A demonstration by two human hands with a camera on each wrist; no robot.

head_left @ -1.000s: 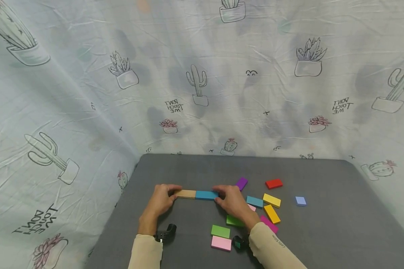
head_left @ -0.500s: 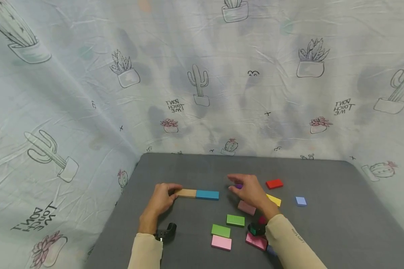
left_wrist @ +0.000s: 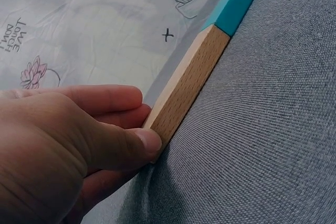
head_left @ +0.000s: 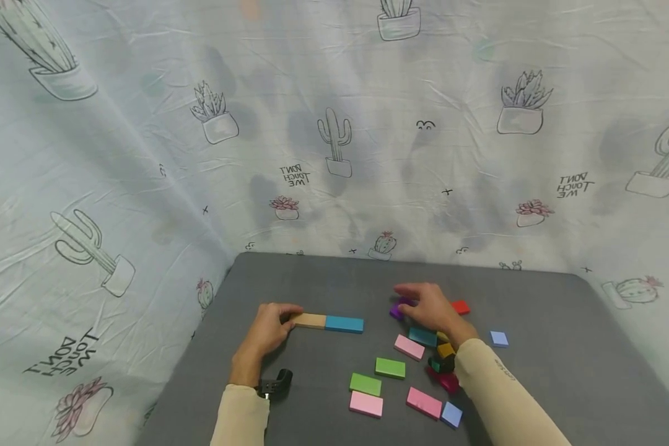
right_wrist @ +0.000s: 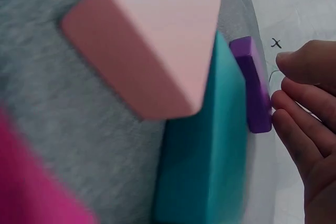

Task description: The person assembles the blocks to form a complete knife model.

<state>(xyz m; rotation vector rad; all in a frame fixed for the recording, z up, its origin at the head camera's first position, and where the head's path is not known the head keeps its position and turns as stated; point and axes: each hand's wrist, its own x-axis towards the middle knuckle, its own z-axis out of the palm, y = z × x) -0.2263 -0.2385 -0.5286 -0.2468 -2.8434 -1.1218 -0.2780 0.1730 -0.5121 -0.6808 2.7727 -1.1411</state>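
Note:
With thumb and fingertips, my left hand (head_left: pixel 266 329) (left_wrist: pixel 63 140) pinches the near end of a plain wooden block (head_left: pixel 310 320) (left_wrist: pixel 190 85). Its far end meets a blue block (head_left: pixel 344 324) (left_wrist: pixel 239 3), so the two form one straight row on the table. Over at the right, my right hand (head_left: pixel 432 308) (right_wrist: pixel 312 129) hovers at a purple block (head_left: pixel 395 311) (right_wrist: pixel 254 87), fingers loosely bent and thumb apart from them. In the right wrist view the fingertips come close to the purple block; whether they touch it cannot be told.
Below the right hand lie a teal block (head_left: pixel 422 337), pink blocks (head_left: pixel 409 347), green blocks (head_left: pixel 390 368) and a magenta one (head_left: pixel 448 380). A red block (head_left: pixel 461 307) sits behind the wrist. Small light-blue blocks (head_left: pixel 498 338) lie farther right and nearer the front. Printed cloth (head_left: pixel 368 155) hangs behind the table.
My right hand has let go of the blue block's end and moved right to the purple block. My left hand stays on the wooden block.

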